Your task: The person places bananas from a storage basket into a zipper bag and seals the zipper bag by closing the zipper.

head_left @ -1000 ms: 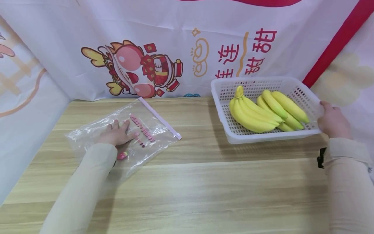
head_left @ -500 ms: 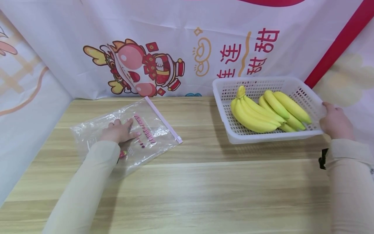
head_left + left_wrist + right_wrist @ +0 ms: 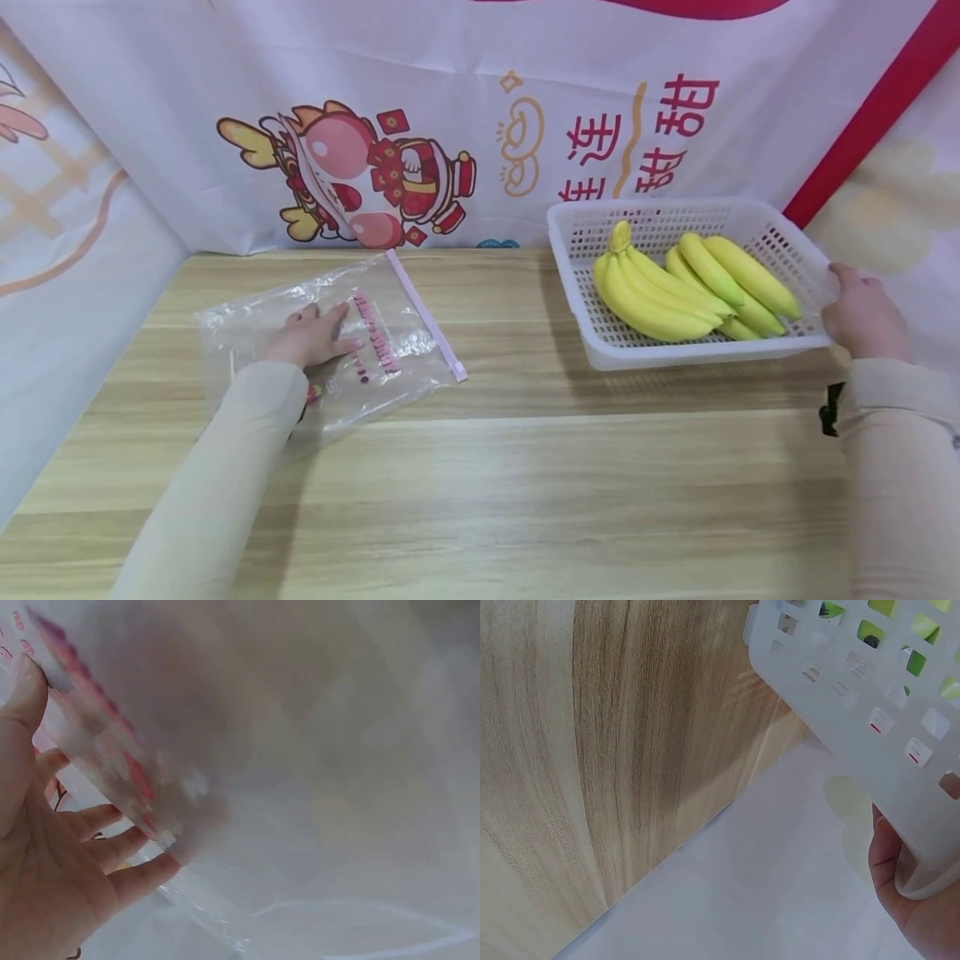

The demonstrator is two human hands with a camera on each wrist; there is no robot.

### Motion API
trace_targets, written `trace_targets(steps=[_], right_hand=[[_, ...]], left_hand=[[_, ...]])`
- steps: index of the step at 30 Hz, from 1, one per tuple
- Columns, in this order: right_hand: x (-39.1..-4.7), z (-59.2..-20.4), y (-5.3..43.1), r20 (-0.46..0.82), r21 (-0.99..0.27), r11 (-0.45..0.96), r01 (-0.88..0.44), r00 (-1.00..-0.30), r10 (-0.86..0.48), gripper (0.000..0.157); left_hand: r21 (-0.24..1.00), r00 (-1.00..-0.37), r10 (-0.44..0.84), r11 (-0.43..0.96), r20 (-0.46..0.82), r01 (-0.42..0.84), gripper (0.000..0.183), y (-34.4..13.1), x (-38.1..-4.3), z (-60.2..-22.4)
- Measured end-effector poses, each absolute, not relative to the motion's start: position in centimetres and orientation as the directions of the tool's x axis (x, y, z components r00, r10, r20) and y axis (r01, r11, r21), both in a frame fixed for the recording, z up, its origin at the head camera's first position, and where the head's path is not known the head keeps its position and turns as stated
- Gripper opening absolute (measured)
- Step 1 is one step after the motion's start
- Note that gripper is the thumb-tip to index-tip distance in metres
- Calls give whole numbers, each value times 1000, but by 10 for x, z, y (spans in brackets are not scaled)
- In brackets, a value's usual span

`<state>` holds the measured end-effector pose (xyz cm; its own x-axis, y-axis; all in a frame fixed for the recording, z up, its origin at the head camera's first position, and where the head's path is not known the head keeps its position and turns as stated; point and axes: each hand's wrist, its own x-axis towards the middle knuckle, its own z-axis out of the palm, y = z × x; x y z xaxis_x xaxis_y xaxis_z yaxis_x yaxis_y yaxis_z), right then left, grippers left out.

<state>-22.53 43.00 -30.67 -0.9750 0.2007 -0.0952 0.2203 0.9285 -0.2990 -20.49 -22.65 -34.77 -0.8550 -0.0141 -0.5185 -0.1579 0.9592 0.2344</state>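
Note:
A clear plastic zip bag (image 3: pixel 247 329) with pink lettering and a pale pink slider strip (image 3: pixel 423 312) lies flat at the left of the table. My left hand (image 3: pixel 300 337) rests on it with fingers spread. In the left wrist view, the bag (image 3: pixel 322 787) fills most of the picture, and the outstretched fingers of my left hand (image 3: pixel 67 870) touch its film. At the right, a white perforated basket (image 3: pixel 600 354) holds a bunch of yellow bananas (image 3: pixel 652 300) and more bananas (image 3: pixel 757 275). My right hand (image 3: pixel 862 312) grips the basket's right end.
The wood-grain table (image 3: pixel 525 500) reaches back to a white printed cloth (image 3: pixel 480 125) with a cartoon dragon and red characters. More cloth (image 3: pixel 60 275) covers the left side. A small black object (image 3: pixel 829 408) shows beside the right sleeve.
Under my left hand, the bag has turned slightly clockwise and slid a little to the right. My right hand keeps its grip on the basket, and the head view has shifted slightly.

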Motion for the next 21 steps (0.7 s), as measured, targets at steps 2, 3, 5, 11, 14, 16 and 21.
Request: trace_targets(steps=[2, 3, 5, 11, 14, 16, 21], right_hand=[[-225, -307, 431, -97, -294, 930, 221, -975, 201, 69], [-225, -307, 431, -97, -292, 930, 223, -974, 203, 69], [-225, -307, 432, -96, -290, 931, 223, -974, 203, 70], [-224, -309, 434, -88, -294, 932, 214, -976, 197, 71], [-224, -310, 435, -87, -295, 932, 212, -977, 195, 72], [-224, -310, 435, -89, -295, 932, 213, -977, 195, 72], [-224, -309, 433, -81, -297, 932, 210, -978, 194, 71]], left_hand=[[245, -861, 9, 960, -508, -135, 85, -227, -206, -349], [247, -866, 21, 962, -499, -119, 85, -227, -207, -350], [252, -880, 43, 964, -472, -89, 85, -227, -209, -349], [248, -918, 52, 968, -392, -51, 73, -216, -210, -338], [253, -913, 24, 963, -407, -87, 65, -208, -209, -334], [252, -902, -7, 959, -431, -128, 67, -202, -208, -334], [259, -861, -98, 931, -499, -256, 83, -191, -207, -339]])
